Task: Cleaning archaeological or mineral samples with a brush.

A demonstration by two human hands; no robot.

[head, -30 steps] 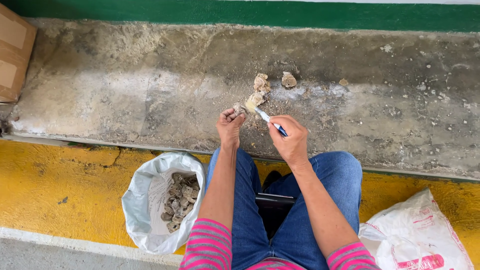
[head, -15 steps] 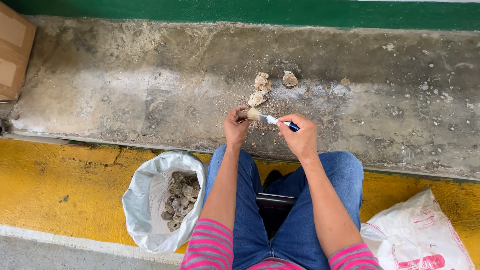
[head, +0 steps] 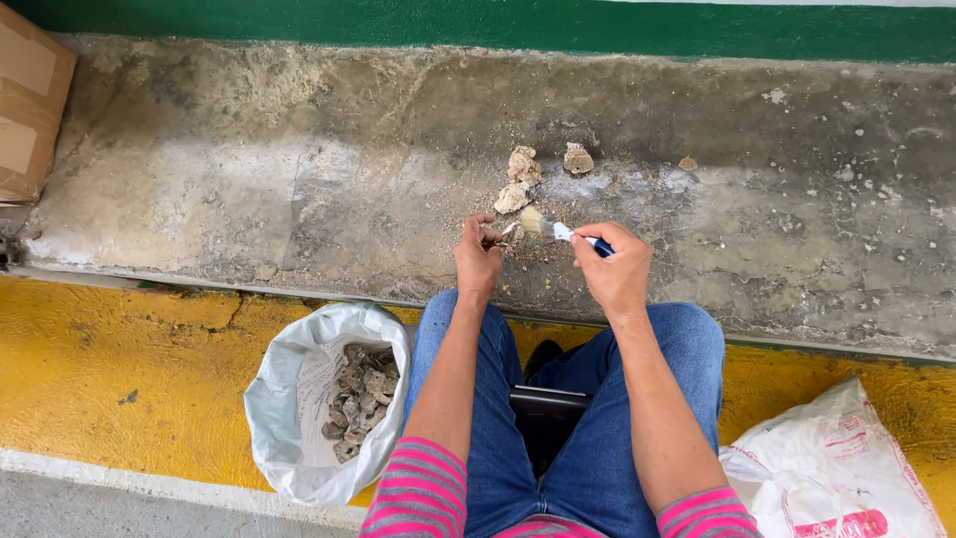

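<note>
The person sits w/ knees in blue jeans, arms in pink-and-grey striped sleeves, facing a dirty grey concrete ledge (head: pixel 249 169). The left hand (head: pixel 478 261) is curled shut around a small grey piece (head: pixel 507 231); only a bit of it pokes out past the fingers, so its shape is hard to tell. The right hand (head: pixel 615 271) is closed around a small brush (head: pixel 564 232) w/ a blue & white handle. The brush's pale bristles point left & sit right next to the small piece, touching or almost; can't tell which. Both hands are over the front part of the ledge. Just past them on the ledge lie three pale rough lumps (head: pixel 521 165), near each other, w/ white dust around them. On the yellow floor strip, left of the person's leg, an open white bag (head: pixel 284 399) holds lots more grey-brown lumps. Another white bag w/ red print (head: pixel 836 468) lies on the right. A cardboard box (head: pixel 30 100) sits at the far left.
</note>
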